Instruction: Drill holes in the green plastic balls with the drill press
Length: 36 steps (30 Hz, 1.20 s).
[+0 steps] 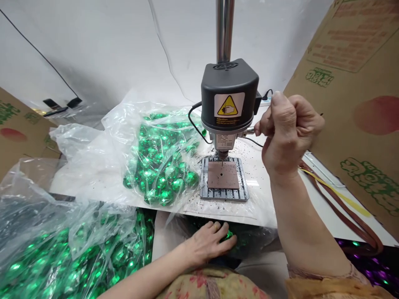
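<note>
A small bench drill press [229, 97] with a black motor head and yellow warning label stands on a white table. Its bit hangs over a brown block [223, 175] on the ribbed metal base [224, 193]. My right hand [288, 131] is raised at the drill's right side, closed in a fist around the thin feed lever [249, 132]. My left hand [210, 241] reaches down below the table's front edge, fingers curled on a shiny green faceted bead [229, 235] in a clear bag on my lap.
A clear plastic bag of green beads [158, 166] lies left of the drill. A bigger bag of them [62, 257] fills the lower left. Cardboard boxes [358, 104] stand at right and far left. Brown straps [343, 211] lie by the right box. Drill dust litters the table.
</note>
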Each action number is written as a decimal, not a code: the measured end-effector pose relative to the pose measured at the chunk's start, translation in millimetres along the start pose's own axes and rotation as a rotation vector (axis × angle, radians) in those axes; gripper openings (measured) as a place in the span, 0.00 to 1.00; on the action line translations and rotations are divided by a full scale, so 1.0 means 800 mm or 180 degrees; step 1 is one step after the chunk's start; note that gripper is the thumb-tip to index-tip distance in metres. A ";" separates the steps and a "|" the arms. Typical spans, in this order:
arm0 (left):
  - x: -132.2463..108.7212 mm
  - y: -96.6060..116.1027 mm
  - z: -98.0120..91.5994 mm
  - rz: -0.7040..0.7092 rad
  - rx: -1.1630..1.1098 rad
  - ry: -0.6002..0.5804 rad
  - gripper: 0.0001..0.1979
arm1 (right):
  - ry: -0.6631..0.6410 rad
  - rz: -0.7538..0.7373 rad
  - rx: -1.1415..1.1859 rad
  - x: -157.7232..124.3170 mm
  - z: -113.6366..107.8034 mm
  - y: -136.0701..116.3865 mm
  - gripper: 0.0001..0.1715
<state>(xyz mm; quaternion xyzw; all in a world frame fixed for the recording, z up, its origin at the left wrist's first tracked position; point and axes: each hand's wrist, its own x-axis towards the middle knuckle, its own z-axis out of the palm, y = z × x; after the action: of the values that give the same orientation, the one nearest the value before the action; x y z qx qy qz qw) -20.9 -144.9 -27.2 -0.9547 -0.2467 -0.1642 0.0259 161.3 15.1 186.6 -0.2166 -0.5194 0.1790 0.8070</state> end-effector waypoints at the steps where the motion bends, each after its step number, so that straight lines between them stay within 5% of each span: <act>1: -0.004 -0.001 0.001 0.0026 0.0062 0.0051 0.22 | 0.0004 -0.0008 0.0015 0.000 0.000 0.000 0.25; 5: -0.009 -0.019 -0.017 -0.0169 0.0322 0.0924 0.19 | 0.0012 0.0004 -0.0034 -0.001 0.001 -0.003 0.24; 9: -0.021 -0.048 -0.040 -0.1666 0.1147 0.1748 0.21 | 0.0026 0.0016 -0.0047 -0.003 0.001 -0.005 0.24; 12: -0.037 -0.073 -0.046 -0.2691 0.1524 0.1436 0.25 | 0.0049 0.0028 -0.0018 -0.005 0.000 -0.006 0.24; 15: -0.049 -0.102 -0.043 -0.3072 0.1370 0.1000 0.29 | 0.0054 0.0019 -0.0020 -0.007 0.000 -0.006 0.25; 26: -0.049 -0.207 -0.054 -0.2305 -0.0069 0.0622 0.35 | 0.0113 0.0002 -0.0067 -0.008 -0.001 -0.002 0.25; 31: -0.079 -0.229 -0.063 -0.1941 0.0188 0.0148 0.35 | 0.0071 0.0012 -0.0062 -0.010 -0.002 -0.001 0.25; 36: -0.092 -0.243 -0.059 -0.1730 0.0538 0.0170 0.38 | 0.0047 0.0072 -0.0090 -0.010 -0.002 -0.004 0.26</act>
<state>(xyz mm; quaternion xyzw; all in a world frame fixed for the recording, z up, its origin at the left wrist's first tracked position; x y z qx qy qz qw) -188.8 -14.8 -13.0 -0.8434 -0.5056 -0.1691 0.0670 159.6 7.9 181.4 -0.2352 -0.5133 0.1791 0.8057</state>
